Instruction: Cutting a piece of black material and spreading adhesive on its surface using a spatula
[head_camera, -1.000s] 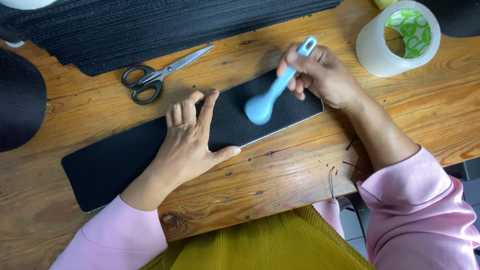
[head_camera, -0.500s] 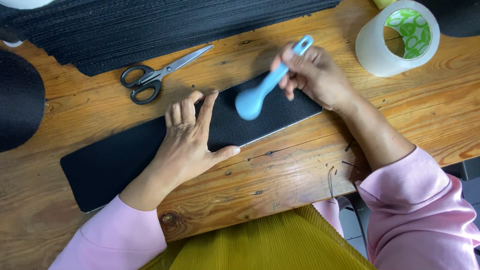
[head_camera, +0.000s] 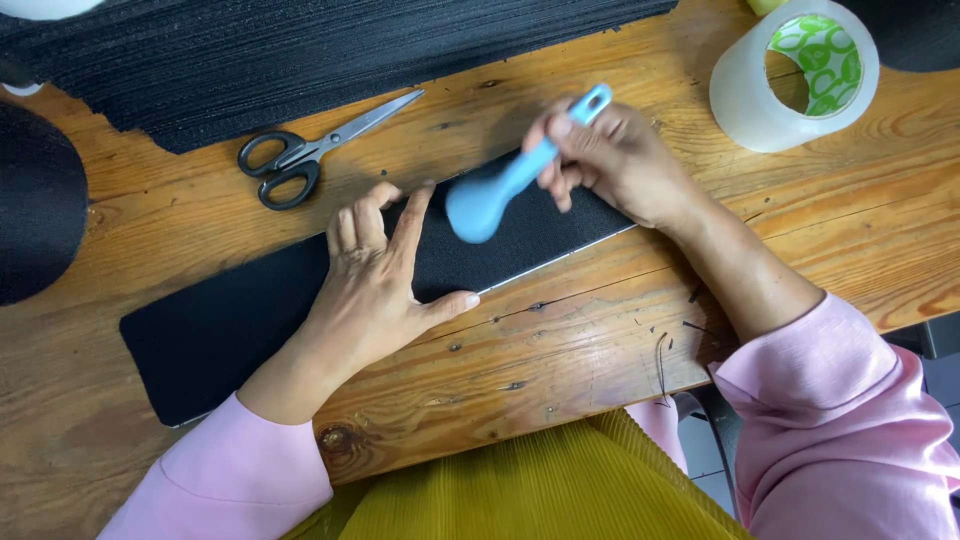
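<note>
A long black fabric strip (head_camera: 210, 325) lies diagonally across the wooden table (head_camera: 600, 340). My left hand (head_camera: 375, 285) presses flat on the strip near its middle, fingers spread. My right hand (head_camera: 610, 155) grips the handle of a light blue spoon-shaped tool (head_camera: 500, 185). The tool's rounded head hangs blurred over the strip, just right of my left fingertips.
Black-handled scissors (head_camera: 305, 155) lie behind my left hand. A pile of black fabric (head_camera: 330, 50) fills the back of the table. A roll of clear tape (head_camera: 795, 75) stands at the back right. A dark rounded piece (head_camera: 35, 200) sits at the left edge.
My right hand has swept the blue tool leftward along the strip, toward my left fingers. My left hand has stayed in place.
</note>
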